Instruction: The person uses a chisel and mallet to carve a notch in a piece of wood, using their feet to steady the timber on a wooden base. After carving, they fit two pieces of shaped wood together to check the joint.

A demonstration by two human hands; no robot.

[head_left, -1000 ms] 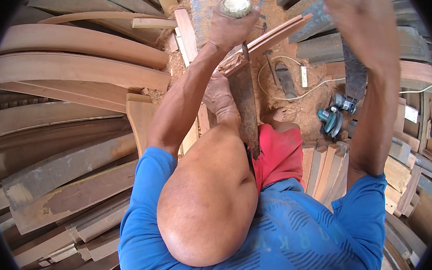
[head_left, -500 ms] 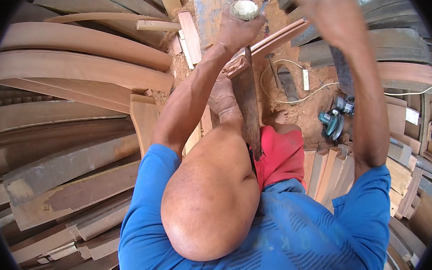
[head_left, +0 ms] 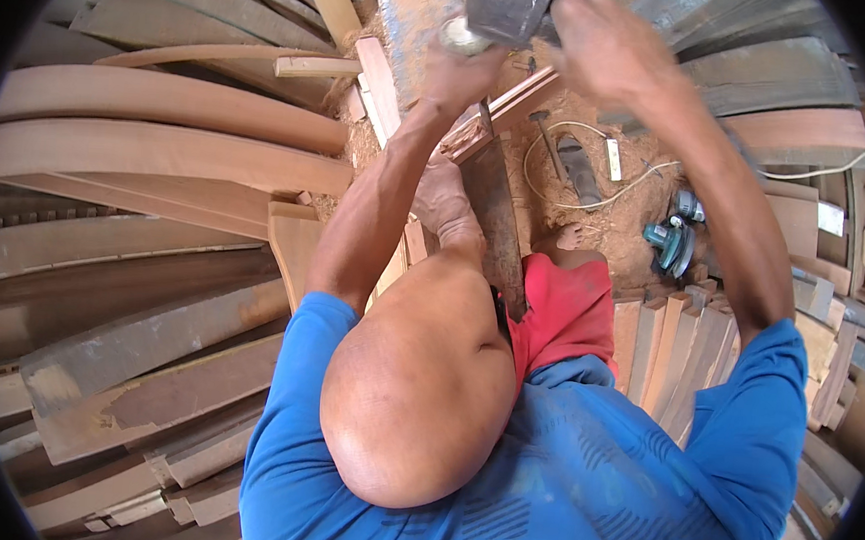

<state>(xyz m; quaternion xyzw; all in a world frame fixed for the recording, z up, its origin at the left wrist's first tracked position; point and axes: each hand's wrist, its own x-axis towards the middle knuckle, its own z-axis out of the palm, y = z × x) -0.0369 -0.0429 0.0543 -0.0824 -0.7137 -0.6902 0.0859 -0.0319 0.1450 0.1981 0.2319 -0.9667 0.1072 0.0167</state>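
I find the pale round-topped handle at far centre, held in the wrapped fingers of the left hand, with the dark mallet just beside its top in the curled fingers of the right hand; I cannot tell whether the two touch. Nearer, I note a reddish beam with a rough end. I record a hammer, white power strip and green power tool at right, curved planks at left.
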